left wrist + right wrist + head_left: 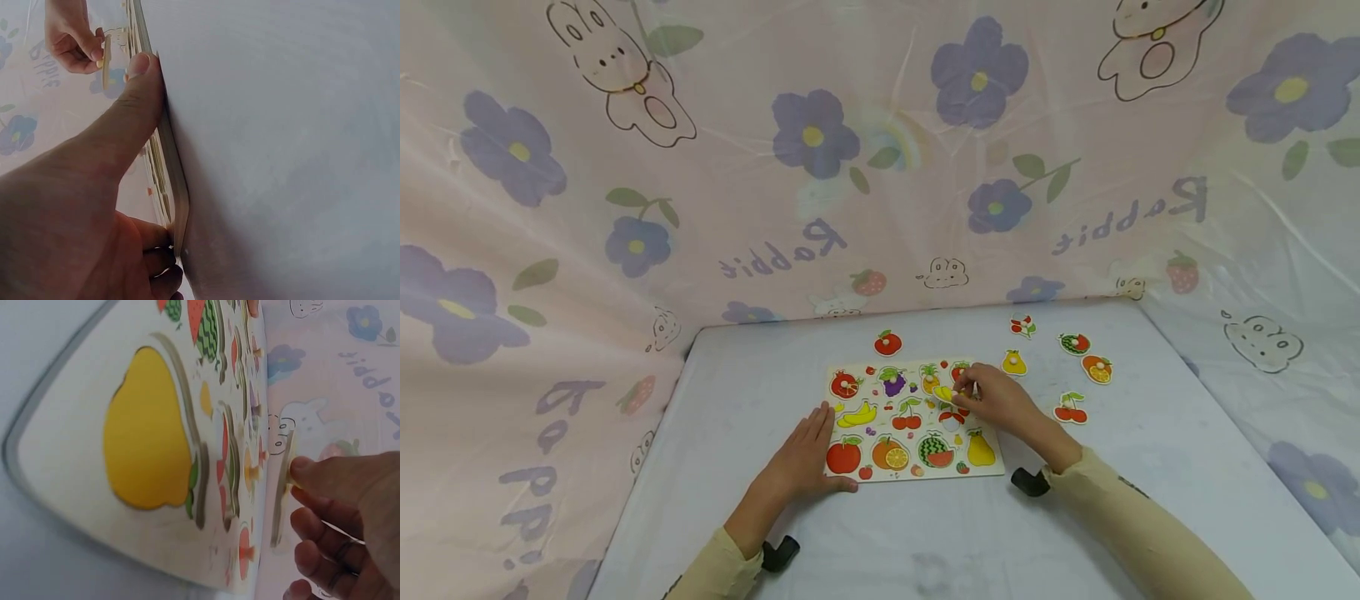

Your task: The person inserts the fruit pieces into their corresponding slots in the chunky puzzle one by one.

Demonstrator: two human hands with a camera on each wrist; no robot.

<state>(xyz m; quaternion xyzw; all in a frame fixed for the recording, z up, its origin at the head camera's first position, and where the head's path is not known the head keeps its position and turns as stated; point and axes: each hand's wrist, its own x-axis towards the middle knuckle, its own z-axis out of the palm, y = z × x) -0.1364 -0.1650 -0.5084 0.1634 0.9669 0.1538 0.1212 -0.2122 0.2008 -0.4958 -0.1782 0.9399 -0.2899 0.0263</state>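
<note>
A fruit puzzle board (880, 442) lies on the table with its printed recesses facing up. My left hand (801, 454) is at its near left corner, fingers along the left edge and thumb (142, 87) against the near edge. Above the right part of the board, my right hand (1003, 404) pinches a yellow banana puzzle piece (943, 393) by its small knob. In the right wrist view the piece (282, 494) stands nearly edge-on, apart from the board. Knobbed pieces, among them the grapes (892, 382) and the pomegranate (845, 384), sit in the back row.
Loose pieces lie on the table: an apple (887, 342) behind the board, and to the right a pear (1014, 362), a watermelon (1075, 343), an orange (1097, 369), cherries (1071, 409) and a red-and-green piece (1022, 326). A printed curtain (880, 192) hangs around the table.
</note>
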